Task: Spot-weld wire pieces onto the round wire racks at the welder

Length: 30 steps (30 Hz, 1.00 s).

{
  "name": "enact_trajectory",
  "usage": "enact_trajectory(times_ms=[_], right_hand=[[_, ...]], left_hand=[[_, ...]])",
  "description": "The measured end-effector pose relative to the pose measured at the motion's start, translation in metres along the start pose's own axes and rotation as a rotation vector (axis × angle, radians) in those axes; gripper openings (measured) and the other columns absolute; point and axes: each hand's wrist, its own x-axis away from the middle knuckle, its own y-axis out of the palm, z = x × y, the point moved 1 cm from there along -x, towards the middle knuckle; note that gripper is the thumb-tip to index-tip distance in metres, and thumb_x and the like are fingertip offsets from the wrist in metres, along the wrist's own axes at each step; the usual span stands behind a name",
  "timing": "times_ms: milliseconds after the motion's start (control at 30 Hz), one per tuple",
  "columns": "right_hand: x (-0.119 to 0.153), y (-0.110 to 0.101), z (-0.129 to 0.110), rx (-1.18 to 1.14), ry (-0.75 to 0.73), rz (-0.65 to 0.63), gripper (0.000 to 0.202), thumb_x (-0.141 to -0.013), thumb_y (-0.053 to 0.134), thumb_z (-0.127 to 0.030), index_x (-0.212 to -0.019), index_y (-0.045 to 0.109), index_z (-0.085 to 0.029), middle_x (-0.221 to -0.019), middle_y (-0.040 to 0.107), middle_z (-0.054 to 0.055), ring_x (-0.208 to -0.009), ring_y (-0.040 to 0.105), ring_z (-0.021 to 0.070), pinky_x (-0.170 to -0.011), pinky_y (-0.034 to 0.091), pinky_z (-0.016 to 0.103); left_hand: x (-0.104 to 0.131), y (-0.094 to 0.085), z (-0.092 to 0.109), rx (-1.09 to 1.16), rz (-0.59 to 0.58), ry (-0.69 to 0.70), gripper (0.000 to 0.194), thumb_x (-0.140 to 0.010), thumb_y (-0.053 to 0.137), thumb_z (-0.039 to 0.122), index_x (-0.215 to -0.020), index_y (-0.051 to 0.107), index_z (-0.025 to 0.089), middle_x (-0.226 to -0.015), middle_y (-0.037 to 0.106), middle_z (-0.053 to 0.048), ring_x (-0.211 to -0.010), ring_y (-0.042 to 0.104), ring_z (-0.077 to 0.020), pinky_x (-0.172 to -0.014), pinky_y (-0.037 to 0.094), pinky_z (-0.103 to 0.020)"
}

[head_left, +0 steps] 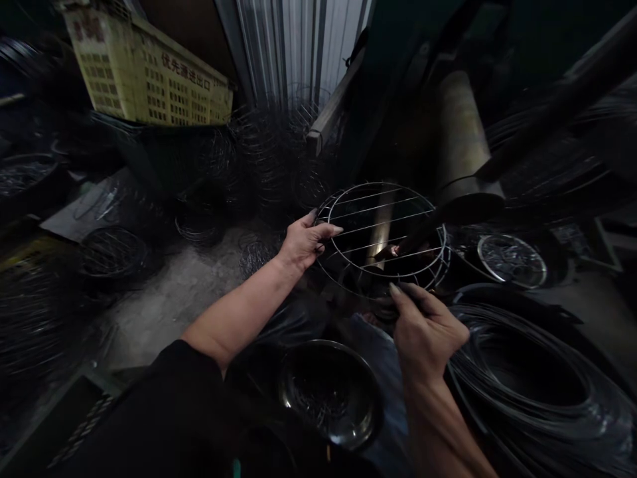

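A round wire rack [371,225], with a double ring and parallel cross wires, is held up tilted in front of a machine. My left hand [302,244] is closed on its left rim, thumb over the top ring. At the near rim my right hand [426,325] is closed in a pinch, its thumb tip beside the ring. What lies between those fingers is too dark to make out. A brass-coloured bar [382,229] and a small copper tip [395,250] of the machine show through the rack's wires.
Above right, a thick metal cylinder [465,133] juts from the machine. A metal bowl [331,392] with small wire pieces sits below my hands. Coiled wire [537,372] lies at right, near another bowl [512,260]. A yellow crate [149,73] and stacked wire rings [261,156] stand behind.
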Motion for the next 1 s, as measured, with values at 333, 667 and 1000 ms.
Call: enact_trajectory(times_ms=[333, 667, 1000], right_hand=[[-0.018, 0.013, -0.004, -0.03, 0.0, -0.031, 0.023, -0.065, 0.083, -0.032, -0.078, 0.076, -0.015, -0.057, 0.069, 0.002, -0.048, 0.066, 0.0187, -0.045, 0.054, 0.026], [-0.027, 0.015, 0.0, -0.052, 0.006, -0.022, 0.025, -0.063, 0.083, -0.032, -0.078, 0.076, -0.014, -0.058, 0.069, 0.002, -0.046, 0.066, 0.0179, -0.042, 0.051, 0.024], [-0.033, 0.02, 0.004, -0.122, 0.045, -0.051, 0.022, -0.059, 0.082, -0.03, -0.073, 0.073, -0.015, -0.057, 0.067, 0.001, -0.047, 0.065, 0.0174, -0.042, 0.051, 0.024]], left_hand=[[-0.018, 0.005, 0.003, -0.01, 0.072, -0.031, 0.038, -0.049, 0.078, 0.006, -0.08, 0.059, 0.017, -0.059, 0.056, 0.005, -0.051, 0.046, -0.0059, -0.041, 0.021, -0.017], [-0.029, 0.01, 0.005, 0.001, 0.096, -0.074, 0.038, -0.047, 0.079, 0.005, -0.073, 0.055, 0.017, -0.057, 0.053, 0.006, -0.047, 0.043, -0.0039, -0.041, 0.02, -0.017], [-0.033, 0.011, 0.003, -0.046, 0.046, -0.052, 0.026, -0.057, 0.075, 0.004, -0.064, 0.053, 0.017, -0.054, 0.051, 0.004, -0.043, 0.041, -0.0042, -0.04, 0.017, -0.018]])
